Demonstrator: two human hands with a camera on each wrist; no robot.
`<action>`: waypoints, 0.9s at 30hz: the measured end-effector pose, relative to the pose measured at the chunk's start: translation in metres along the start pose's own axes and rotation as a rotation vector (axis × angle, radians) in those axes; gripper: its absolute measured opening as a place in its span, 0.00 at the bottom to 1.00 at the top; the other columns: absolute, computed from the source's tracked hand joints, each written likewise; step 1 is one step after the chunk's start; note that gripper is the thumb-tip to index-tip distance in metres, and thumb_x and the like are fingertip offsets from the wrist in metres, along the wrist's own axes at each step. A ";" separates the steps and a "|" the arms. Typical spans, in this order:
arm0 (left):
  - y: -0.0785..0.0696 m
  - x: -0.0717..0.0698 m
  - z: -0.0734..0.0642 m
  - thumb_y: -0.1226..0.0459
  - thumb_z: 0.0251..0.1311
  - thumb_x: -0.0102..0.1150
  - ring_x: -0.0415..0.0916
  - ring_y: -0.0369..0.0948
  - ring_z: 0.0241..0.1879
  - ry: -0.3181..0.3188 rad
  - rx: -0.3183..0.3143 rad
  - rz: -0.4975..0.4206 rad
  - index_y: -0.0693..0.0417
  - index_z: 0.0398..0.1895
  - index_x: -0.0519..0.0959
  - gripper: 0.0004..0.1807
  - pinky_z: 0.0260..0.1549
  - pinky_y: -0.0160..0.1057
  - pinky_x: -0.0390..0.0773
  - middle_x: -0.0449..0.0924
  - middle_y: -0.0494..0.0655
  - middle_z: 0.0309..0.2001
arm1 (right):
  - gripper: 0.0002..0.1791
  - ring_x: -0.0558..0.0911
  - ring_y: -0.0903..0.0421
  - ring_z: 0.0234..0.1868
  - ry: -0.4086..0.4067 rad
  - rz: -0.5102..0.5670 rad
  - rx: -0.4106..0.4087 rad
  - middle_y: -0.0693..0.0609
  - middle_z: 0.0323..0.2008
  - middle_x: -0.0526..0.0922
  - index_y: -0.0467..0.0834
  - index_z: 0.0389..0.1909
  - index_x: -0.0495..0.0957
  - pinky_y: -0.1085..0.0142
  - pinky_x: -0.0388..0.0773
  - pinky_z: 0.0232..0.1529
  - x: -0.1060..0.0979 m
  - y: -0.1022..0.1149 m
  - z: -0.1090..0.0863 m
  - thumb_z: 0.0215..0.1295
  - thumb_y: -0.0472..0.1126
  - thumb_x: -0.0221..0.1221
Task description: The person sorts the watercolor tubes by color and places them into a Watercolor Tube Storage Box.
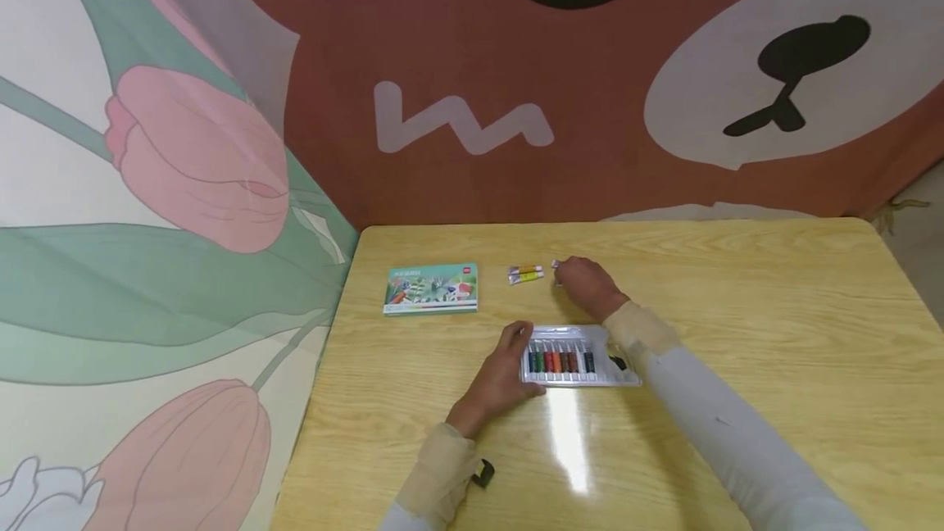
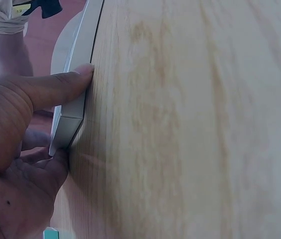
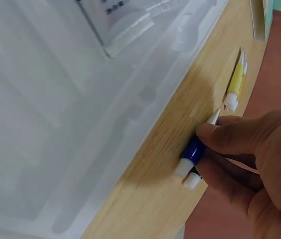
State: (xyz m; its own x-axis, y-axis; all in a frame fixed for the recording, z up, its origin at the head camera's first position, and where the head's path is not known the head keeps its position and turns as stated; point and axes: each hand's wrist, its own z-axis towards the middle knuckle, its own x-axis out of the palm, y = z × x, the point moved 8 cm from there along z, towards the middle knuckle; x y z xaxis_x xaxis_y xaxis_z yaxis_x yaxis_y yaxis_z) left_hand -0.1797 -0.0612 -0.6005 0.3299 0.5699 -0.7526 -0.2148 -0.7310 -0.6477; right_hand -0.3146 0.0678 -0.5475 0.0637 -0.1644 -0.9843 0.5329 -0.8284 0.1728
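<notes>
A clear plastic tray (image 1: 583,384) holding several paint tubes (image 1: 560,361) in different colours lies on the table. My left hand (image 1: 505,375) grips its left end, with the thumb on the near edge and fingers at the far side; the left wrist view shows the tray's side wall (image 2: 70,124) between them. Beyond the tray, my right hand (image 1: 586,281) pinches a blue paint tube (image 3: 194,151) with a white cap between thumb and fingers. Right beside it is a darker tube (image 3: 193,178), partly hidden by the fingers. Two yellowish tubes (image 1: 526,276) lie to the left of this hand.
A teal, illustrated paint box (image 1: 431,289) lies at the back left of the wooden table (image 1: 774,334). Printed curtains (image 1: 472,179) hang behind the table and along its left side. A small black item (image 1: 483,473) shows by the left wrist.
</notes>
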 end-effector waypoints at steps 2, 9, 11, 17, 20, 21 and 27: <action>0.000 0.000 0.000 0.59 0.50 0.80 0.76 0.47 0.63 0.003 -0.006 -0.004 0.52 0.83 0.51 0.61 0.63 0.43 0.77 0.51 0.44 0.80 | 0.11 0.87 0.46 0.38 0.003 -0.019 -0.004 0.43 0.32 0.89 0.39 0.30 0.87 0.54 0.85 0.44 0.000 0.002 -0.001 0.68 0.29 0.58; -0.002 -0.001 0.000 0.59 0.49 0.80 0.76 0.47 0.62 0.003 -0.010 0.002 0.52 0.83 0.52 0.60 0.63 0.43 0.77 0.51 0.44 0.80 | 0.08 0.86 0.48 0.33 0.000 -0.136 -0.031 0.43 0.31 0.88 0.39 0.28 0.85 0.56 0.85 0.37 0.001 0.011 -0.003 0.65 0.28 0.61; -0.002 -0.001 0.000 0.59 0.49 0.81 0.76 0.46 0.62 0.004 -0.010 0.001 0.52 0.83 0.52 0.60 0.63 0.43 0.77 0.51 0.44 0.80 | 0.09 0.86 0.48 0.33 0.001 -0.138 -0.031 0.43 0.31 0.88 0.39 0.28 0.86 0.56 0.85 0.37 0.001 0.012 -0.004 0.65 0.27 0.61; -0.002 -0.001 0.000 0.59 0.49 0.81 0.76 0.47 0.62 0.001 -0.005 0.004 0.53 0.83 0.52 0.60 0.63 0.44 0.77 0.51 0.45 0.80 | 0.11 0.86 0.49 0.36 0.000 -0.054 -0.016 0.45 0.33 0.89 0.40 0.28 0.87 0.55 0.85 0.40 0.006 0.005 -0.005 0.66 0.27 0.59; -0.001 -0.001 -0.001 0.59 0.49 0.81 0.77 0.48 0.61 0.000 -0.003 0.006 0.54 0.83 0.52 0.61 0.62 0.44 0.78 0.51 0.46 0.80 | 0.10 0.87 0.49 0.37 -0.010 -0.011 -0.015 0.46 0.34 0.90 0.41 0.30 0.88 0.54 0.85 0.40 0.008 0.002 -0.006 0.65 0.27 0.60; -0.001 -0.001 0.000 0.59 0.49 0.80 0.77 0.48 0.61 0.001 -0.003 0.006 0.54 0.83 0.52 0.61 0.62 0.44 0.78 0.51 0.46 0.80 | 0.10 0.87 0.49 0.37 -0.013 0.003 -0.014 0.46 0.34 0.90 0.40 0.31 0.88 0.54 0.85 0.40 0.008 0.001 -0.007 0.65 0.27 0.60; -0.001 0.000 -0.001 0.59 0.49 0.80 0.76 0.47 0.62 0.007 -0.012 -0.003 0.52 0.83 0.51 0.61 0.63 0.44 0.77 0.51 0.44 0.80 | 0.09 0.87 0.51 0.33 -0.022 0.064 0.020 0.47 0.32 0.90 0.41 0.31 0.89 0.55 0.84 0.35 0.004 -0.005 -0.014 0.67 0.30 0.61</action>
State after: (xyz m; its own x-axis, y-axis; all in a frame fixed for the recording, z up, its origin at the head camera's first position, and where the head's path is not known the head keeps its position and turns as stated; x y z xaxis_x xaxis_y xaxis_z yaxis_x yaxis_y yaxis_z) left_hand -0.1783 -0.0613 -0.5994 0.3368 0.5699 -0.7495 -0.2028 -0.7334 -0.6488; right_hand -0.3055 0.0784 -0.5525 0.0787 -0.2287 -0.9703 0.5110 -0.8265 0.2362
